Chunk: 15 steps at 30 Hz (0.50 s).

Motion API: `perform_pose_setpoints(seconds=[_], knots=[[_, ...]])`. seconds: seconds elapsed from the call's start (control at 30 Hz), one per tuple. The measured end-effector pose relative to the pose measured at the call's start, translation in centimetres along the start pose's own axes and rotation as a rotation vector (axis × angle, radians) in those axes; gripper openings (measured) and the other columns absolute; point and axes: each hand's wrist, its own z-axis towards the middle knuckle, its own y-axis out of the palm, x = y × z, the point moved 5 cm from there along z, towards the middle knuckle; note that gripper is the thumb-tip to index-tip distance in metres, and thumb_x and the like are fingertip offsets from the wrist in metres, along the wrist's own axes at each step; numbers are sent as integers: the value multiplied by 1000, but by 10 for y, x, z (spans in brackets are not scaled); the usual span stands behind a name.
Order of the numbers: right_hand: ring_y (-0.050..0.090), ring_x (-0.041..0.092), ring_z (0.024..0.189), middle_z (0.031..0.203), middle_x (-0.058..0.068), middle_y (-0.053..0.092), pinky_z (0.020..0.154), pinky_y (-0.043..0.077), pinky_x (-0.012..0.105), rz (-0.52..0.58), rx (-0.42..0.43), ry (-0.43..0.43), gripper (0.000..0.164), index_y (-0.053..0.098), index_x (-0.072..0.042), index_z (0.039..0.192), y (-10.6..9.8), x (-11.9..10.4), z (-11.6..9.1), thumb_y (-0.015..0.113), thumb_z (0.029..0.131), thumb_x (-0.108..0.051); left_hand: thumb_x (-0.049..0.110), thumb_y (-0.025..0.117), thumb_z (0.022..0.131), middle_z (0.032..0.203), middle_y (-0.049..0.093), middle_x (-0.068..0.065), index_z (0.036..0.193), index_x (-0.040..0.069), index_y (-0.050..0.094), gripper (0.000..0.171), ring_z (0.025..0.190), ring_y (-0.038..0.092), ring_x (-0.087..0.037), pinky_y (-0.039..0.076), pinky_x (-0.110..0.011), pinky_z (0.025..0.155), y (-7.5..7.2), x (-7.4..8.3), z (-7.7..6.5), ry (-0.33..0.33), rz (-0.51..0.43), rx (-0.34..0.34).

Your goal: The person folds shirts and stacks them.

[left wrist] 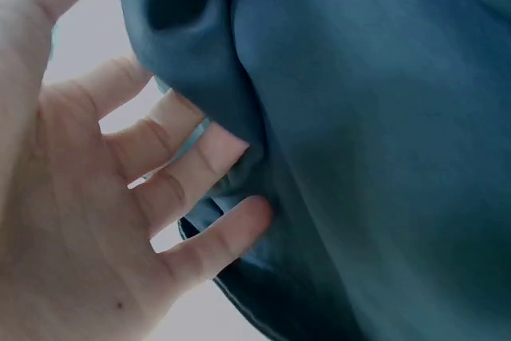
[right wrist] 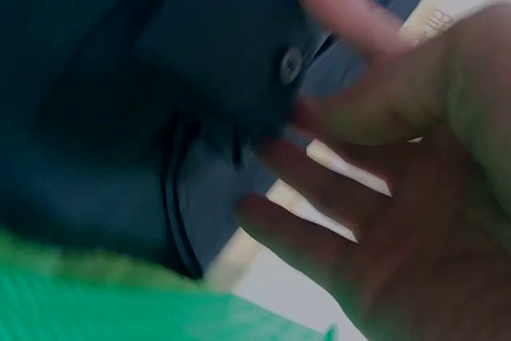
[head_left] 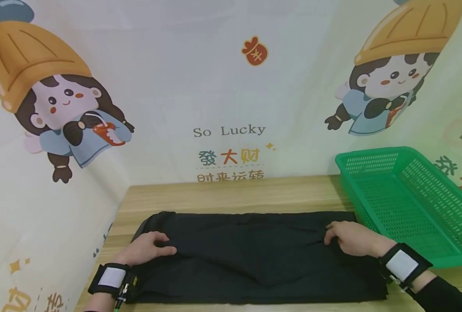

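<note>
A folded black garment lies long and flat, slightly wrinkled, across the wooden table. My left hand is over its left end, thumb and forefinger apart. In the left wrist view, the fingertips of the left hand touch a loose fold of the cloth, some partly behind it. My right hand is at the garment's right end, fingers bent slightly downward. In the blurred right wrist view, the right hand's fingers are spread beside a flap with a button; a firm grip does not show.
A green plastic basket with perforated walls stands at the right, close to my right forearm. The wooden table ends against a printed cloth backdrop with cartoon figures; another printed side rises at the left.
</note>
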Motion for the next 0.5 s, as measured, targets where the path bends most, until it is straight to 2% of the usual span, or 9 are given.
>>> perform_pose_setpoints(seconds=[0.07,0.13,0.2,0.27,0.37,0.43,0.5], knots=[[66,38,105,117,20,67,84,55,49,-3,74,62,23,69,-7,116,5,1,8,62,93,-9,45,71,88,103,70,-3,101,12,72,36,89,58,-15,48,-31,75,0,4,2,19,-1,4],[65,38,102,117,21,65,81,55,51,-16,109,136,42,62,-3,127,11,2,14,68,93,-27,43,68,91,96,69,0,93,15,72,28,84,55,-13,45,-28,72,1,7,6,44,-7,11],[62,41,101,116,24,63,80,54,53,-30,100,197,58,58,-1,131,17,5,19,73,87,-36,39,68,92,89,67,3,88,18,72,22,80,53,-12,42,-26,69,2,8,9,48,-17,16],[62,41,100,113,24,64,80,54,53,-13,103,249,62,61,0,127,20,9,21,79,82,-38,35,70,91,85,67,4,86,18,72,18,77,53,-11,42,-25,67,2,9,12,45,-19,34],[64,32,88,101,18,68,74,54,47,53,132,305,50,68,0,110,18,16,24,83,77,-34,30,73,89,81,67,5,86,16,72,14,74,54,-11,42,-25,65,1,9,13,35,-19,54],[62,24,78,91,11,70,68,51,40,81,135,312,41,69,-2,99,16,20,25,85,75,-32,27,74,88,80,68,4,87,15,72,12,73,55,-11,43,-26,66,1,10,14,36,-20,53],[56,18,72,85,6,67,63,47,35,105,114,299,36,68,-4,95,16,22,27,85,76,-29,25,74,88,81,69,4,90,14,73,11,74,57,-10,44,-25,66,1,11,14,47,-8,41]])
